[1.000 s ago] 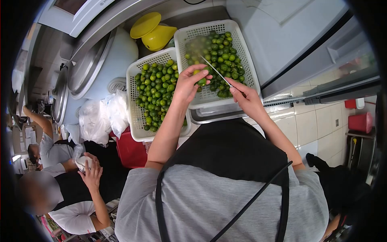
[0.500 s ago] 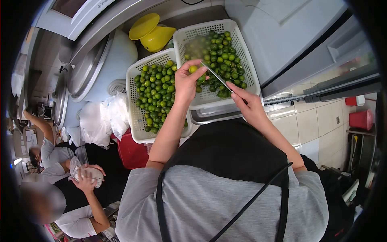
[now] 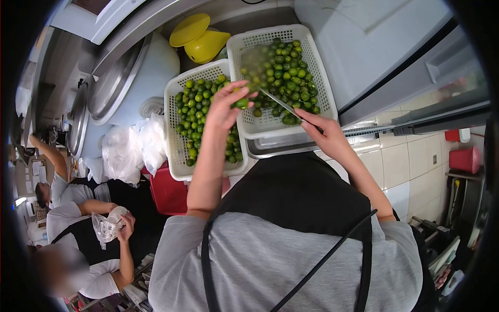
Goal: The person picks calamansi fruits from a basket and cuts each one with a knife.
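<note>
Lime [image 3: 240, 104]: pinched in the left hand [image 3: 224, 109], above where the left basket [image 3: 170, 135] meets the right basket [image 3: 327, 99].
Knife [image 3: 283, 105]: gripped in the right hand [image 3: 324, 130], blade over the right basket.
Blade tip: left hand has shifted leftward from it; cutting seems paused.
Left basket contents: many limes.
Right basket contents: limes, with some perforated bottom showing.

I could reach over the limes [image 3: 292, 72] at upper centre; mid-frame, the knife [image 3: 281, 103] slants across my way, a pale panel [image 3: 358, 62] walls off the upper right, and a yellow jug [image 3: 205, 49] stands left of upper centre.
</note>
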Motion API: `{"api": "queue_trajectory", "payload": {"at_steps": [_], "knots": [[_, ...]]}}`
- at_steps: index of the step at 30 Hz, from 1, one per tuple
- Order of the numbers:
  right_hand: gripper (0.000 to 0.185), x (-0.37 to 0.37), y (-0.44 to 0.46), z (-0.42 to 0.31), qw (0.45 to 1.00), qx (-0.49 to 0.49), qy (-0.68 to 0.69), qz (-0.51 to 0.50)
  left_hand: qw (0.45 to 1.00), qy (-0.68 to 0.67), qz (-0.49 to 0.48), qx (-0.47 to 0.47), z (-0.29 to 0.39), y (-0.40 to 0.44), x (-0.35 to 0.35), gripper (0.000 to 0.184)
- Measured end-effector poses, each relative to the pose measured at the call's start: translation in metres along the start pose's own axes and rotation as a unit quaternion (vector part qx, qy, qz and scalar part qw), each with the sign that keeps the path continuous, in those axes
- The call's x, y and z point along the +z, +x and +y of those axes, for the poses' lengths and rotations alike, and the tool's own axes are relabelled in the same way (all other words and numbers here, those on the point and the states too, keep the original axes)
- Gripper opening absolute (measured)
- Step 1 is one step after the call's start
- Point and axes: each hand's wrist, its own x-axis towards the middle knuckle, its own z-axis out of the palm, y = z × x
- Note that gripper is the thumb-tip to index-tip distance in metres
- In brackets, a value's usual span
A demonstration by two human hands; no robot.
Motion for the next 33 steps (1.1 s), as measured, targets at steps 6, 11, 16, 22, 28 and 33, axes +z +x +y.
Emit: {"api": "queue_trajectory", "payload": {"at_steps": [6,11,16,22,28,33], "knots": [[0.032,-0.023,-0.008,0.015,0.995,0.094,0.010,0.000,0.918,0.374,-0.100,-0.084,0.045,-0.031,-0.042,0.024],[0.033,-0.023,0.001,0.014,0.996,0.071,0.018,0.042,0.818,0.565,-0.105,0.011,0.010,0.004,-0.007,0.023],[0.033,-0.015,0.008,0.003,0.998,0.044,0.023,0.039,0.566,0.820,-0.088,0.001,-0.077,0.042,0.036,0.017],[0.033,-0.011,0.001,0.008,0.998,0.012,0.023,0.062,0.593,0.799,-0.098,-0.004,-0.070,0.044,0.036,0.029],[0.033,-0.003,-0.004,-0.001,0.992,0.091,0.079,0.045,0.967,0.243,-0.049,0.064,-0.024,0.012,0.033,0.033],[0.032,0.010,-0.001,-0.004,0.995,0.016,0.094,0.042,0.991,0.042,0.016,0.122,-0.021,0.002,0.041,0.026]]}}
